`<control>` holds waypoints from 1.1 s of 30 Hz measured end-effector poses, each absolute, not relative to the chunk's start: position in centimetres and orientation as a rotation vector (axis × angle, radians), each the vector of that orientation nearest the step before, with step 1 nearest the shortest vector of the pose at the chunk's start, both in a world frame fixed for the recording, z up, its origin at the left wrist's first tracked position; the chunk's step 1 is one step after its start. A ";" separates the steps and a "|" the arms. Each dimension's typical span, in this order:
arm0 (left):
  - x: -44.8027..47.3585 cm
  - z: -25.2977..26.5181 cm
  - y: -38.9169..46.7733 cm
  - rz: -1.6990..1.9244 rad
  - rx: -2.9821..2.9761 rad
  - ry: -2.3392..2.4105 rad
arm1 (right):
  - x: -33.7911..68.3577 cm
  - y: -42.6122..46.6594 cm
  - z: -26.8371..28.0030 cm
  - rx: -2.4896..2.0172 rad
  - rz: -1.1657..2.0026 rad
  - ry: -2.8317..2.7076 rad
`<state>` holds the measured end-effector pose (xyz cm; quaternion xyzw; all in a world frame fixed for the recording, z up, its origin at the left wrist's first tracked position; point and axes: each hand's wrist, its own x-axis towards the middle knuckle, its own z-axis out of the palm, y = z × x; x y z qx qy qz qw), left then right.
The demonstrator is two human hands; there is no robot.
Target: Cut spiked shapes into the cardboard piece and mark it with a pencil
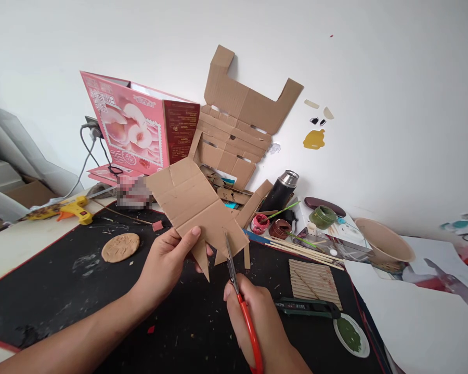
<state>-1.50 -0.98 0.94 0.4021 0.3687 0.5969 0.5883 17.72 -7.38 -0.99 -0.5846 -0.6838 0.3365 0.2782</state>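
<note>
Above the desk [11, 249], just beyond the right hand [259, 311] gripping red-handled scissors [246, 314], the creased cardboard sheet [193, 195] slants lengthwise toward the far left, its near-right end at the blades [231, 265] and its near edge pinched by the closer left hand [166, 257].

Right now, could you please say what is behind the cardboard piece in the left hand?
Behind the cardboard piece, fingers of the left hand and the black mat partly show; anything covered cannot be seen.

Free room over mat [58, 288] between 1 tan disc [120, 248] and left forearm [95, 328], cardboard [195, 195] rightward
</note>
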 end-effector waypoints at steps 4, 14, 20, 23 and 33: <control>-1.4 1.1 -0.9 1.383 0.936 0.861 | 17.7 -7.3 -1.2 -1.576 0.866 -1.837; -1.6 1.3 -0.9 1.361 0.958 0.884 | 18.2 -7.2 -0.9 -1.520 1.107 -1.801; -1.7 1.3 -1.0 1.381 0.951 0.892 | 18.7 -7.3 -0.3 -1.404 1.058 -1.860; -1.8 1.3 -1.1 1.391 0.930 0.895 | 19.0 -7.2 -0.1 -1.398 1.070 -1.859; -1.8 1.7 -1.1 1.385 0.967 0.905 | 19.5 -7.0 0.1 -1.297 1.324 -1.759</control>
